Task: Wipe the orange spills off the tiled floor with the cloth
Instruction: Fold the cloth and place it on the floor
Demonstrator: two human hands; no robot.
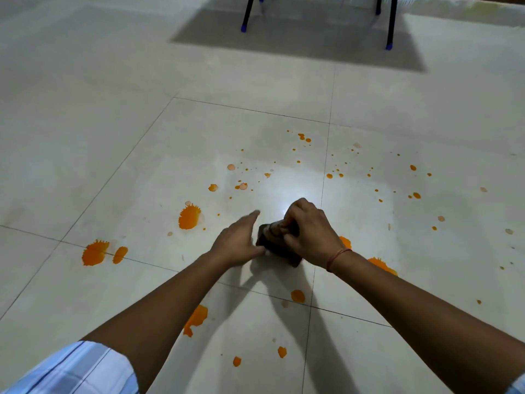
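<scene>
Orange spills, entry one: where do they lie? (First)

Scattered over the pale tiled floor. One big blot sits left of the hands, a pair lies further left on a grout line, a streak shows beside the left forearm, and fine specks run out to the right. None looks wiped yet, by my judgement. (Second)

Entry two, cloth: position? (First)

Dark brown, bunched, and held between both hands at the middle of the mess, low over the floor. I cannot tell whether its underside touches the tile. (Second)

Entry three, right hand: state and purpose? (First)

Fingers are curled over the top of the cloth, gripping it from above. That suits bearing down and pushing. A red thread circles the wrist. (Second)

Entry four, left hand? (First)

Fingers are straight and spread, with the thumb side against the cloth's left edge. It clasps nothing. It probably steadies or tucks the bundle into a pad before the stroke. (Second)

Why hold the cloth there? (First)

Blots lie just beside it on either side, one partly hidden behind the right wrist, so a short sweep either way reaches them. (Second)

Sundries? (First)

Black chair legs with blue feet stand at the far end, well apart from the spills. A striped blue sleeve shows at the lower left. (Second)
</scene>
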